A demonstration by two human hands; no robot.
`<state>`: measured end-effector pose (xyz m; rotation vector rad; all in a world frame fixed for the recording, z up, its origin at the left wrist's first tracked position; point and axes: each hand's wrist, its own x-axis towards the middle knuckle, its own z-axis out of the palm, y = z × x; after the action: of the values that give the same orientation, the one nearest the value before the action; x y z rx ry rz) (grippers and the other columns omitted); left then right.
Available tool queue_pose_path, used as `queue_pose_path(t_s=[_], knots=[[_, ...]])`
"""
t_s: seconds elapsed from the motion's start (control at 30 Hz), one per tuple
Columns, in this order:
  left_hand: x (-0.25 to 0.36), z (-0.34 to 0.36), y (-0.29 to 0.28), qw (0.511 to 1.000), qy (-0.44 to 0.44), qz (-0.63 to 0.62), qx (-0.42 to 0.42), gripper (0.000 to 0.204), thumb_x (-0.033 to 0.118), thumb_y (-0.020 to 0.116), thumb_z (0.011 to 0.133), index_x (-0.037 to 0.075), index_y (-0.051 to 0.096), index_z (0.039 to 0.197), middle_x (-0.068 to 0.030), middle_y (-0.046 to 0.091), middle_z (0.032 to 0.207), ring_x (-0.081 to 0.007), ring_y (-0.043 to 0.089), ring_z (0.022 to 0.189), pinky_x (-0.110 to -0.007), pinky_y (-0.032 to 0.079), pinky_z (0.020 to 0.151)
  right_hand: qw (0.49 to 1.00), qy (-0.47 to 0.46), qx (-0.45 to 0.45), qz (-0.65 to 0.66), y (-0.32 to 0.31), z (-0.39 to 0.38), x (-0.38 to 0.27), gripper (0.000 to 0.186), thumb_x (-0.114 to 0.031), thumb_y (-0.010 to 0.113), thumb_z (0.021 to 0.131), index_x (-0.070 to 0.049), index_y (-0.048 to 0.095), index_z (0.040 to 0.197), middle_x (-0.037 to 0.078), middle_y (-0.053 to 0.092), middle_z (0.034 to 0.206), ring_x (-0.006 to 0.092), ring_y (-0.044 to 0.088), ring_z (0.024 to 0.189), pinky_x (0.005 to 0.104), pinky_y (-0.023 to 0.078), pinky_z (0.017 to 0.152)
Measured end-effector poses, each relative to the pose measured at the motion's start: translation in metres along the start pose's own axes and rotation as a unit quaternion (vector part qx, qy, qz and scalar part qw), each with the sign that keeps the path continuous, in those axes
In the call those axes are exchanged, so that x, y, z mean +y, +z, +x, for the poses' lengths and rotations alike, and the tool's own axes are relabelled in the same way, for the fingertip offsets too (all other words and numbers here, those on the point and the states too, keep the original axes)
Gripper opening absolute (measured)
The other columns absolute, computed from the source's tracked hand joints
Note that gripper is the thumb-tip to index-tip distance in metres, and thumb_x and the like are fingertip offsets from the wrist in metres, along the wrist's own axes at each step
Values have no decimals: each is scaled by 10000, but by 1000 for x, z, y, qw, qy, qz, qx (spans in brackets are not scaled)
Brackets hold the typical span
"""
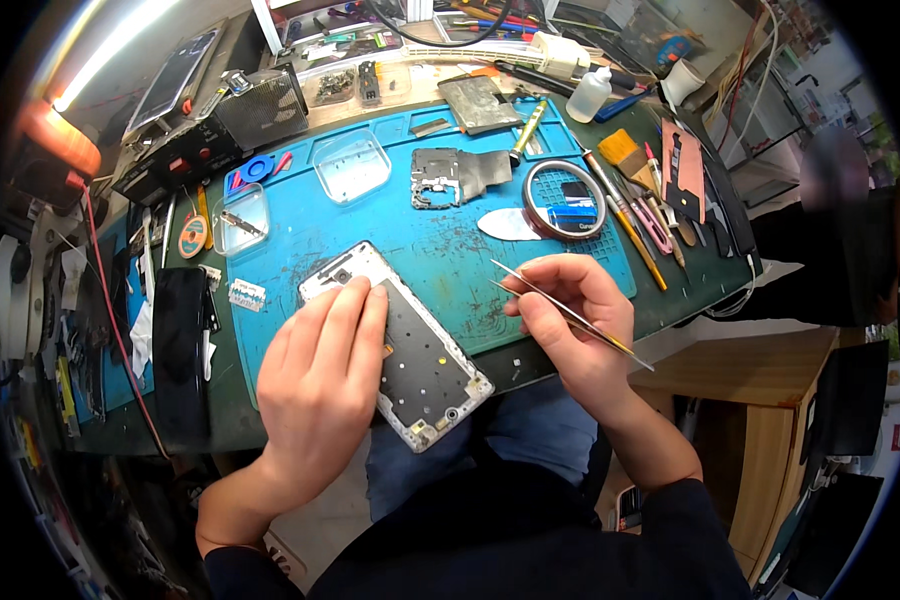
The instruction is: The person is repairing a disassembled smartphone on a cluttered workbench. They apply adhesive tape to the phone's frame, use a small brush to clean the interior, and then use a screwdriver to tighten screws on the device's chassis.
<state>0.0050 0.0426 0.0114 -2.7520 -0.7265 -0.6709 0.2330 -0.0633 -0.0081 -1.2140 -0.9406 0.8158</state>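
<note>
My left hand (322, 385) lies over the left side of an opened phone frame (425, 355), its fingers pressed together on the frame and its thumb hidden. The frame has a pale rim and a dark inner plate. It lies tilted over the blue mat, with its lower end past the bench's front edge. My right hand (575, 315) pinches metal tweezers (570, 314), their two tips apart and pointing left, over the mat and to the right of the frame. Nothing shows between the tips. A razor blade (247, 294) lies left of the frame.
Behind my hands on the blue mat (450, 250) sit a phone board assembly (460, 177), a tape roll (564, 200) and a clear plastic box (352, 166). Brushes and hand tools (642, 195) crowd the right. A dark phone-shaped slab (181, 350) and a solder spool (194, 236) lie left.
</note>
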Motion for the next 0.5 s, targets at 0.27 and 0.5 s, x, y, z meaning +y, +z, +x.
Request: queue_pose_path(t_s=[0.27,0.5], knots=[[-30,12,-43,952,-2,-191,-238,764,-54,773,688,-13,597,1431,-140,569,1529,-367,538,1392,-463,464,1153,995,3,-101,25,-9,-7,-12,176,24,711,999,14,721,1175,63,731,1112,97,704,1007,255,564,887],[-13,20,-58,927,-30,-314,-202,500,25,848,794,25,691,1269,-121,716,1280,-340,692,1141,-406,575,918,976,-40,-212,-2,-13,-28,-28,208,58,736,934,17,746,1137,124,752,1139,180,731,1012,302,577,870]])
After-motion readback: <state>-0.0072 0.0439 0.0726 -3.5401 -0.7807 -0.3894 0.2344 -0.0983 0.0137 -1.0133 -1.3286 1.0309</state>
